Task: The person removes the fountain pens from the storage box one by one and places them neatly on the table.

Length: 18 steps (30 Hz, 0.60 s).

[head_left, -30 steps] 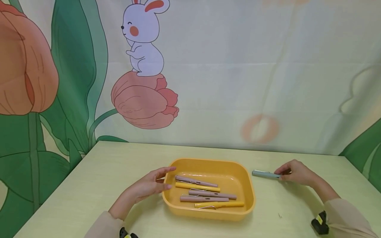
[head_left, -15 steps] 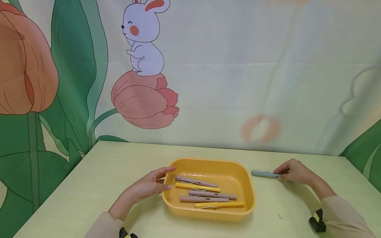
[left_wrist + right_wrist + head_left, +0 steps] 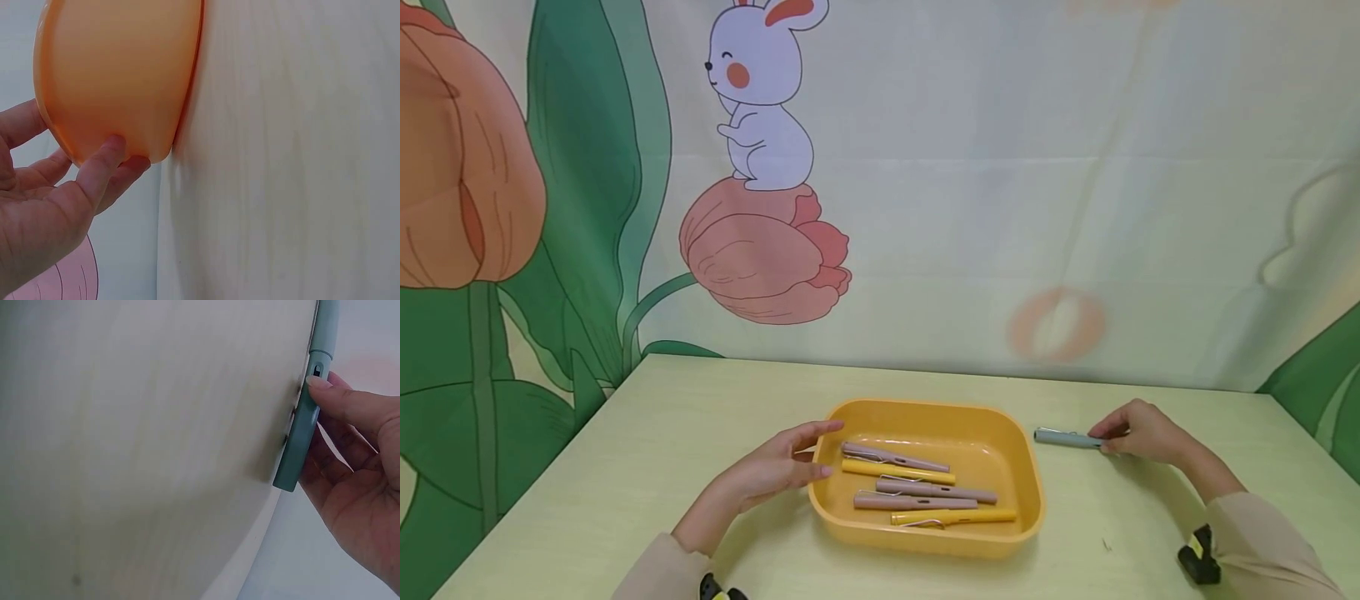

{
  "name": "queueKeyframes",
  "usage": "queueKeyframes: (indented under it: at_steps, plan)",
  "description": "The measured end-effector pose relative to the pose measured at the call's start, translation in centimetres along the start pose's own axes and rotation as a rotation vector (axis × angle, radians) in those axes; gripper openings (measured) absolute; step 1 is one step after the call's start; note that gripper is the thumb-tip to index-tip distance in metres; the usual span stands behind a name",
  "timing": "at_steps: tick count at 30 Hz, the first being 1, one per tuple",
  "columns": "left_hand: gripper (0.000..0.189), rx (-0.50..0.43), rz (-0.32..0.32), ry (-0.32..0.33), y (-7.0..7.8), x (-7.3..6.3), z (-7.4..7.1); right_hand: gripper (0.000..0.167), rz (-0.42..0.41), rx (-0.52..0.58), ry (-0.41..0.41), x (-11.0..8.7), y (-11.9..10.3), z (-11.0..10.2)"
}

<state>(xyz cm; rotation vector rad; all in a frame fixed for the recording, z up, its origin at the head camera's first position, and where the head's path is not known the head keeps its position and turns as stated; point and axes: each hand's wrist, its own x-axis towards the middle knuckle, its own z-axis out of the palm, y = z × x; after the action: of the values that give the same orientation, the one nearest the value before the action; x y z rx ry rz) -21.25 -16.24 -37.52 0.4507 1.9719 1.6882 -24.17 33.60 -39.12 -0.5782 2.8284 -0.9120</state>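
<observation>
My left hand [image 3: 775, 462] holds the left end of a yellow plastic tray [image 3: 925, 546], with its thumb and forefinger at the rim. In the left wrist view, more fingertips [image 3: 112, 142] press the tray's outer wall [image 3: 119, 69]. Inside lie three mauve pens [image 3: 917, 502] and two yellow pens [image 3: 955, 517], roughly side by side. Right of the tray, my right hand [image 3: 1142, 432] pinches one end of a capped blue-green pen [image 3: 1063, 438] lying low over the table. The right wrist view shows the thumb on the pen's barrel [image 3: 299, 440], near its cap; the fingers are partly hidden behind it.
A pale wooden table [image 3: 700, 417] carries the tray. Behind it hangs a cloth [image 3: 940, 208] printed with a rabbit and tulips. A small dark mark [image 3: 1107, 544] shows on the tabletop right of the tray.
My right hand has shifted very slightly left, and its forearm has swung a little left; the hold on the blue-green pen is the same. The left hand and tray have not moved.
</observation>
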Motion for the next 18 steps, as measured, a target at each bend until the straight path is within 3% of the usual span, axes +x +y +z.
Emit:
queueKeyframes:
  at_steps: [18]
  plan:
    - [0.061, 0.010, 0.001, 0.003, 0.13, -0.14, -0.01, 0.022, 0.003, -0.001, 0.002, -0.11, -0.64, -0.13]
